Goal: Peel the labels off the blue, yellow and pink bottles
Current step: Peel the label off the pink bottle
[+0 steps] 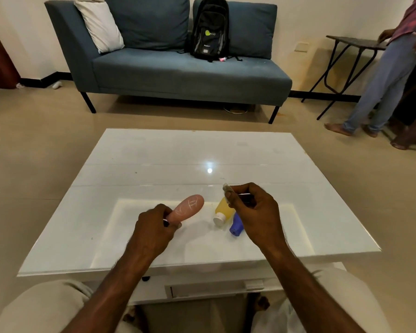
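My left hand [154, 227] grips the cap end of the pink bottle [189, 207], which points up and to the right just above the white table [154, 159]. Pale scuffed marks show on the pink bottle's side. My right hand [252, 212] is raised above the table and pinches a small clear label piece [226, 188] between thumb and fingers. Below that hand lie the yellow bottle [222, 211] with its white cap toward me and the blue bottle [235, 225], both partly hidden by my fingers.
A blue sofa [178, 75] with a black backpack [210, 30] and a white cushion stands beyond the table. A person [389, 75] stands at the far right by a dark folding table [356, 42]. My knees sit under the table's near edge.
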